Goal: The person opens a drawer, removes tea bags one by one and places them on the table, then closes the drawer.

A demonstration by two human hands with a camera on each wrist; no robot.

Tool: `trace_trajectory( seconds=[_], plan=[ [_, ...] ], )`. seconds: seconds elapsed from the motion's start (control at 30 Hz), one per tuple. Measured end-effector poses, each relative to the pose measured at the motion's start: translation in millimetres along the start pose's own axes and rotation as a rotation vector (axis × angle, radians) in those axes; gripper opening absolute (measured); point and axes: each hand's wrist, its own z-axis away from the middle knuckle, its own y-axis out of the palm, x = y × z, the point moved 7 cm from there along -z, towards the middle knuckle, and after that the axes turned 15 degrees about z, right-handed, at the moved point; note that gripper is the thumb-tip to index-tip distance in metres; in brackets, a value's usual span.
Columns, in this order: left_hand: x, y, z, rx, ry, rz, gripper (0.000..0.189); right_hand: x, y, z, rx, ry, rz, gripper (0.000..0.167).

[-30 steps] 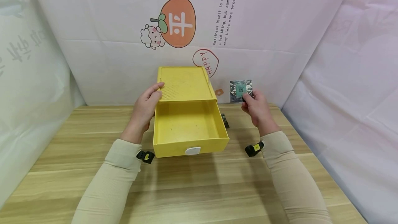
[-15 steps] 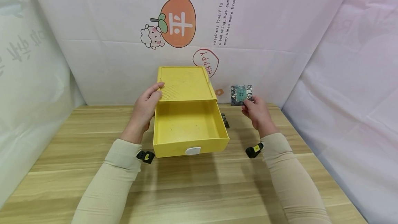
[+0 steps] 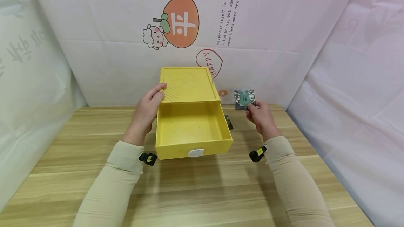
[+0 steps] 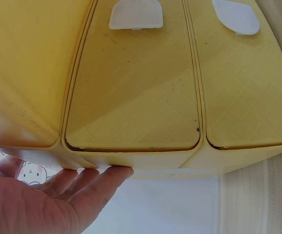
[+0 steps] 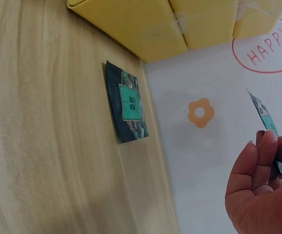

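A yellow drawer cabinet (image 3: 189,85) stands against the back wall, its top drawer (image 3: 193,125) pulled out with nothing in it. My left hand (image 3: 146,109) rests on the cabinet's upper left edge; in the left wrist view its fairly straight fingers (image 4: 99,183) touch the side wall. To the right of the cabinet, my right hand (image 3: 261,116) pinches a small flat dark sachet (image 3: 244,98) with a teal label, raised above the table. A similar sachet (image 5: 129,102) lies on the table beside the cabinet, mostly hidden by the drawer in the head view.
Below the open drawer, two closed drawers (image 4: 136,83) with white pull tabs show in the left wrist view. The wood-grain table (image 3: 189,192) meets a printed white cloth (image 3: 110,69) at the back, with white cloth on both sides.
My right hand has lowered slightly with the sachet, which now sits a little lower and shows its label. My left hand, the cabinet and the open drawer have stayed in place.
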Motion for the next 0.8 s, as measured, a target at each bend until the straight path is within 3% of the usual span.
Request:
trace_trajectory(
  seconds=[0.27, 0.8],
  plan=[
    [-0.2, 0.1, -0.3, 0.002, 0.003, 0.003, 0.050, -7.1, 2.0, -2.0, 0.001, 0.013, -0.012, 0.041],
    [0.0, 0.6, 0.0, 0.017, 0.004, 0.012, 0.050, -26.9, 5.9, -8.5, 0.003, 0.067, -0.013, 0.041]
  ],
)
